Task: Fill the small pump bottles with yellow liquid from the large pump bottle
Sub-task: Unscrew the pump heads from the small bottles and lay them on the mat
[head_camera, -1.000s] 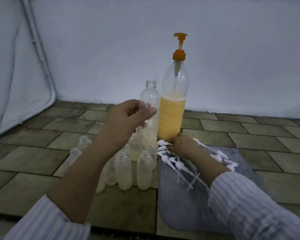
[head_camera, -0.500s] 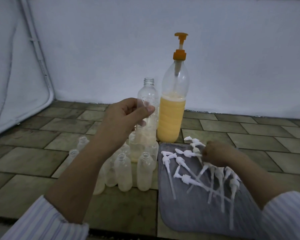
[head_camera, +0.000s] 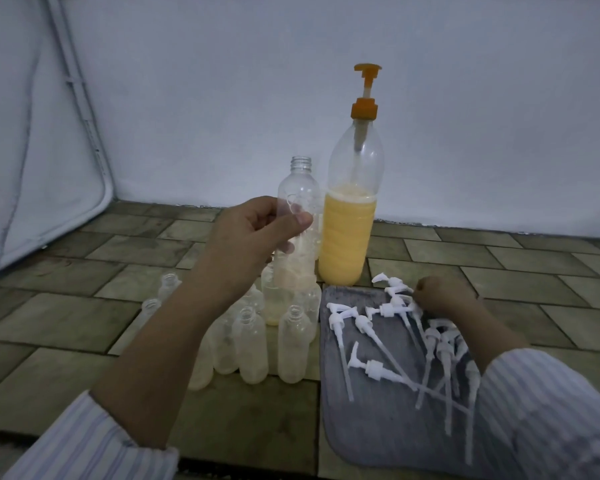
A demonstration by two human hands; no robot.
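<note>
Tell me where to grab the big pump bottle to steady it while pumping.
Grip the big bottle round its straight lower body, where the yellow liquid sits, not the tapering shoulder or the orange pump. Come from its right: that side is open floor, while the left hand with the clear bottle crowds its left. It stands upright and tall, so a low wrap should steady it best.

The big bottle [head_camera: 352, 216] is showing clear, glossy plastic, with an opaque orange plastic pump [head_camera: 365, 95] on top. The bottle [head_camera: 297, 220] left of it is looking thin, clear and shiny, slightly ribbed. The near small bottles [head_camera: 257, 341] are appearing as cloudy, semi-matt plastic. The pump heads [head_camera: 395, 334] at right are reading as smooth white plastic, lying on a grey mat [head_camera: 371, 427] of soft, matt cloth. The floor [head_camera: 66, 313] is showing dull, rough stone-like tiles. The sleeves [head_camera: 551, 420] are looking like striped woven cloth.
</note>
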